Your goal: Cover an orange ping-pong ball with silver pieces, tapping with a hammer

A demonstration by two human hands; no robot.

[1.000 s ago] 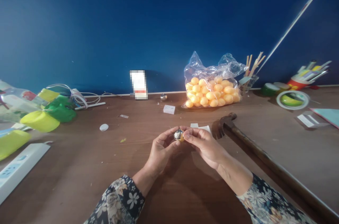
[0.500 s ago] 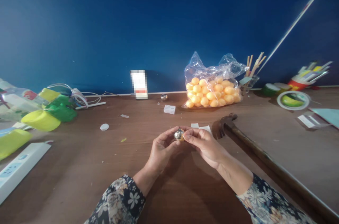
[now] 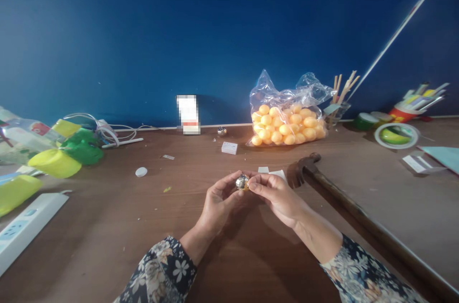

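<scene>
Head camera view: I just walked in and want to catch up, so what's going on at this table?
A person holds a small ball, silvery with some orange showing, between both hands above the table. The left hand pinches it from one side, the right hand from the other. A bag of orange balls sits behind, a hammer lies to the right.

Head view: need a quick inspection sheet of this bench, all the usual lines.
Surface: brown wooden table, small scraps on it.
Job's things: small shiny ball, part silver, part orange, pinched between both hands.
Clutter: bag of orange balls, hammer, tape roll, green and yellow plastic pieces, white disc.
Grippers: left hand and right hand both grip the ball.
Cables: white cable, power strip.
Surroundings: blue wall.
</scene>
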